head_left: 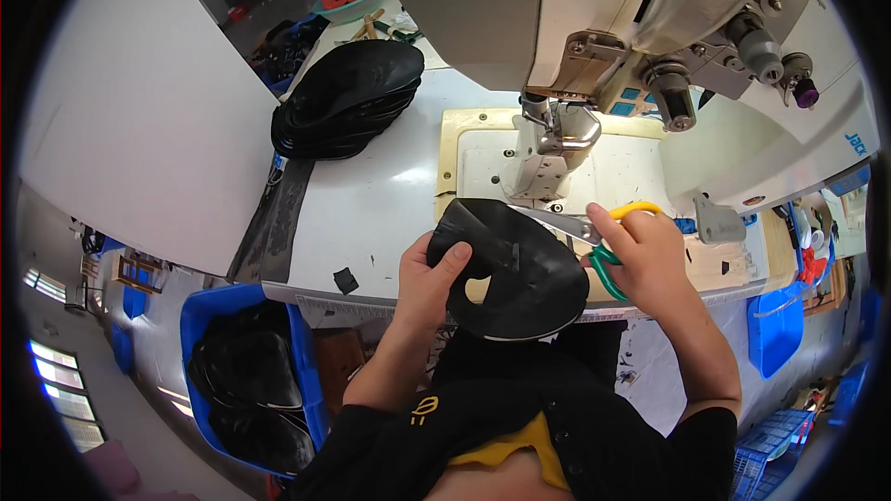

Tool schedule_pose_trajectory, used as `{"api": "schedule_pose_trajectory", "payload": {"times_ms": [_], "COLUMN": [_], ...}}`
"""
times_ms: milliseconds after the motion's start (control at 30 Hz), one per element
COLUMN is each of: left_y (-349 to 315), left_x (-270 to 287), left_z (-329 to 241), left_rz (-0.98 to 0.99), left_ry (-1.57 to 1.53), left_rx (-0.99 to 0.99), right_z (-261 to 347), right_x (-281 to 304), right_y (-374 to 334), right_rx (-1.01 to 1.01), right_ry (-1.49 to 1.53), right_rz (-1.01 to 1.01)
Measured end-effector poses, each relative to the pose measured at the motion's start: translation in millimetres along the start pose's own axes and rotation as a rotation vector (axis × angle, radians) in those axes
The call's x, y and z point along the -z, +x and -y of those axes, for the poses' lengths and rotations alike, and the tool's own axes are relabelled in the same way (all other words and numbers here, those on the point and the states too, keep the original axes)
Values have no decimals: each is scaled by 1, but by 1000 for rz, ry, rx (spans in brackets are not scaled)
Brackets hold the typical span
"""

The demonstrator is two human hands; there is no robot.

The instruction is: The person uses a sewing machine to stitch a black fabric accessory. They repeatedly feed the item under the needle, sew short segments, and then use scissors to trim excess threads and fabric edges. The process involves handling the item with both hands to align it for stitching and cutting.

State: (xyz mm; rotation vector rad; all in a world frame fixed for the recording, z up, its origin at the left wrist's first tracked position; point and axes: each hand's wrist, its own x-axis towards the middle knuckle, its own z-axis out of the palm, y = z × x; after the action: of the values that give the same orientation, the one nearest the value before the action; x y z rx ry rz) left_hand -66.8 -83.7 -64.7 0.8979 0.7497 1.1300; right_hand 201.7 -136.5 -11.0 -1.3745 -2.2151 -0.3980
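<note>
My left hand (429, 276) grips the left side of a black, leather-like shoe upper (534, 292), thumb on top, near the table's front edge. The piece is curved, with an opening near my thumb and a small tab standing on its surface. In my right hand (650, 255) is a pair of scissors (566, 223) with one yellow and one green handle loop. Their metal blades point left and reach the upper right edge of the piece; whether the tips touch it I cannot tell. Just beyond stands the sewing machine's post (548, 162).
A stack of black uppers (353, 93) lies at the table's far left, beside a dark strip (274, 213). A black scrap (345, 280) rests near the front edge. Below left, a blue bin (311, 366) holds more black pieces. The sewing machine's head (594, 9) overhangs the far side.
</note>
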Motion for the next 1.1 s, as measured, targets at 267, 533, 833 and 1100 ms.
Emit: {"api": "schedule_pose_trajectory", "payload": {"times_ms": [267,533,833,1100], "left_y": [36,50,77,207], "left_x": [58,85,78,72], "left_z": [-12,-26,-53,-172], "left_rz": [-14,-401,-92,-369], "left_ry": [855,1504,1457,853], "left_rx": [-6,-273,-399,-734], "right_z": [-50,-142,-210,-194], "right_x": [16,42,42,38], "right_y": [-187,-270,-230,-220], "right_rx": [-820,-1374,-1444,-1282], "right_ry": [-237,-520,-531,-514], "right_rz": [-608,-130,235,-2]}}
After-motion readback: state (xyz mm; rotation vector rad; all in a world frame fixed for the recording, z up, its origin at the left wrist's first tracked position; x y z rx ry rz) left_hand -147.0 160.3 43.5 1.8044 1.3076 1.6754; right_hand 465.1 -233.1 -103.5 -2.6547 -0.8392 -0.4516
